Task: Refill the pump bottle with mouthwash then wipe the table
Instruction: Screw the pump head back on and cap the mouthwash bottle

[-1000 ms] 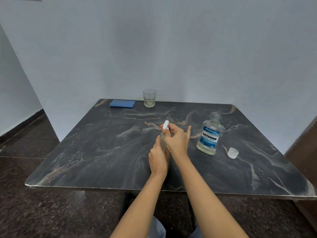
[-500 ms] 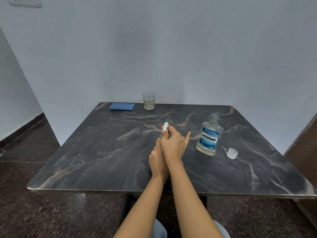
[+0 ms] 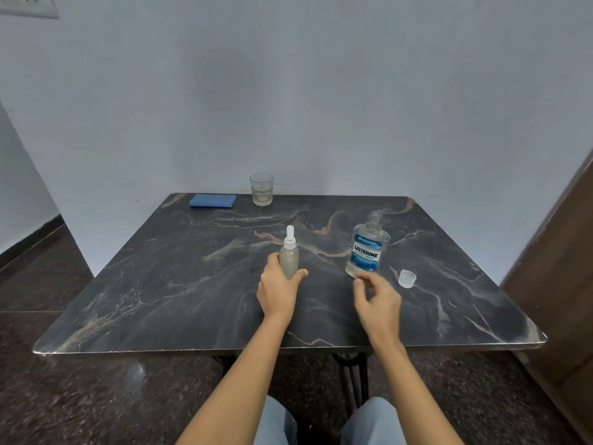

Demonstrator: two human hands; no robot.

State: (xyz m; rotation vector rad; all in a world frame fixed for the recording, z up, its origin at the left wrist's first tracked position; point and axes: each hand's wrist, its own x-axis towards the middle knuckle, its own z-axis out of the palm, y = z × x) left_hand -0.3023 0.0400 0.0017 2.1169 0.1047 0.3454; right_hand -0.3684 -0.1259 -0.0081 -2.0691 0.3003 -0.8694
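Note:
A small frosted pump bottle point(image 3: 289, 256) with a white pump top stands upright at the middle of the dark marble table point(image 3: 179, 284). My left hand point(image 3: 277, 289) grips its lower body. The mouthwash bottle point(image 3: 367, 247), clear with a blue label, stands uncapped to the right. Its clear cap point(image 3: 407, 279) lies on the table further right. My right hand point(image 3: 378, 298) hovers low over the table just in front of the mouthwash bottle, fingers loosely curled, holding nothing. A folded blue cloth point(image 3: 212, 200) lies at the far left corner.
A drinking glass point(image 3: 261, 189) with a little liquid stands at the table's far edge by the wall. A brown door or panel point(image 3: 558, 284) is close on the right. The table's near edge is just above my knees.
My right hand has come off the pump top and moved right, toward the mouthwash bottle. The pump bottle now shows fully, with only my left hand on it.

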